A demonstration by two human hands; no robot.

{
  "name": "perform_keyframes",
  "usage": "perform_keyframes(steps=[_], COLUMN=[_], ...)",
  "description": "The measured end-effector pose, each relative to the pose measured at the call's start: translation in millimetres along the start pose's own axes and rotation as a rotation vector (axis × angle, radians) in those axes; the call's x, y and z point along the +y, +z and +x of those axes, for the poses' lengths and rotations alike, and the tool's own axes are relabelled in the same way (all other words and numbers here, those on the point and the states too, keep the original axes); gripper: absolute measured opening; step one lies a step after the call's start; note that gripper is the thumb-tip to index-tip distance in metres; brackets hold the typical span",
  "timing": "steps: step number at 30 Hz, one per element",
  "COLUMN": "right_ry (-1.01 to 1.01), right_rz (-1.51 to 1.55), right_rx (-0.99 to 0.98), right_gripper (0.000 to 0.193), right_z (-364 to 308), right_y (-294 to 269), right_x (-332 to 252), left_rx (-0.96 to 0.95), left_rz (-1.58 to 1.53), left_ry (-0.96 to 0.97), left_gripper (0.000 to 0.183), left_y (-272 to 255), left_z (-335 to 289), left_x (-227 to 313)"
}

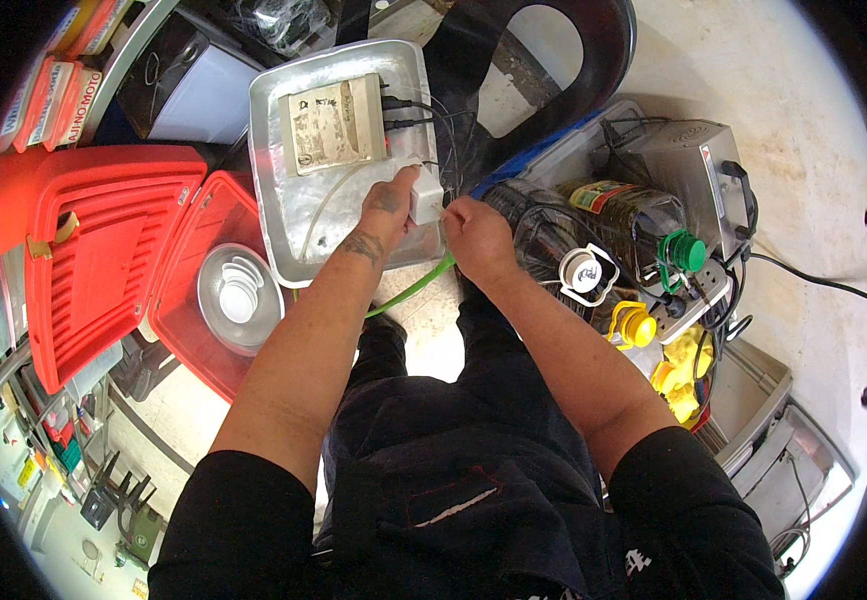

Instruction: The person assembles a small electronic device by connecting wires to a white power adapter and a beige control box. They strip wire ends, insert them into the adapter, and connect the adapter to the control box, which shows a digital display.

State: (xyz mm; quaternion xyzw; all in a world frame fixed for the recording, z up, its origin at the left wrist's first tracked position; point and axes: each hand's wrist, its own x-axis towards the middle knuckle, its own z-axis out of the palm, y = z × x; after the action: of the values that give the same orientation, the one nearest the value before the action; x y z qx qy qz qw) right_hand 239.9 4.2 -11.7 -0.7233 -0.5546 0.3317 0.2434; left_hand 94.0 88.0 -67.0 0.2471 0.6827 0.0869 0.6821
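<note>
My left hand (390,208) grips a small white block (427,196), which looks like a power adapter, over the right edge of a silver metal tray (299,262). Close against the block's right side, my right hand (481,238) is closed in a pinch. A flat green cable (412,288) runs up beside its fingers; the cable's end is hidden there. Inside the tray lies a worn beige box (332,125) with black plugs (404,104) in its right side. A thin pale cord (326,212) curves across the tray below the box.
At left stands an open red cooler box (189,290) holding a metal bowl (210,300) with white cups. Large oil bottles (644,215), a metal appliance (699,170) and a white power strip (699,305) crowd the right. A black chair (604,50) is at the back.
</note>
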Motion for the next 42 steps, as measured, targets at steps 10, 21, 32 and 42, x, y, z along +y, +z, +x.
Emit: perform_keyframes(steps=[10,21,32,42], right_ry=[-0.014,-0.004,0.098,0.286], right_rz=[0.008,0.024,0.042,0.098], right_rx=[0.019,0.059,0.015,0.020], right_gripper=[0.015,0.012,0.012,0.014], right_z=[-0.6,-5.7,-5.5,-8.1], right_y=[5.8,11.3,14.9,19.6], right_x=[6.0,8.3,15.3,9.5], left_rx=[0.036,0.057,0.009,0.012], left_rz=[-0.013,-0.131,-0.102,-0.153], left_ry=[0.103,0.060,0.089,0.090], left_gripper=[0.050,0.047,0.049,0.072], left_y=[4.6,13.5,8.7,8.9], left_z=[-4.5,-7.0,-16.8,-30.4], left_x=[-2.2,-15.1,-13.0,-8.7])
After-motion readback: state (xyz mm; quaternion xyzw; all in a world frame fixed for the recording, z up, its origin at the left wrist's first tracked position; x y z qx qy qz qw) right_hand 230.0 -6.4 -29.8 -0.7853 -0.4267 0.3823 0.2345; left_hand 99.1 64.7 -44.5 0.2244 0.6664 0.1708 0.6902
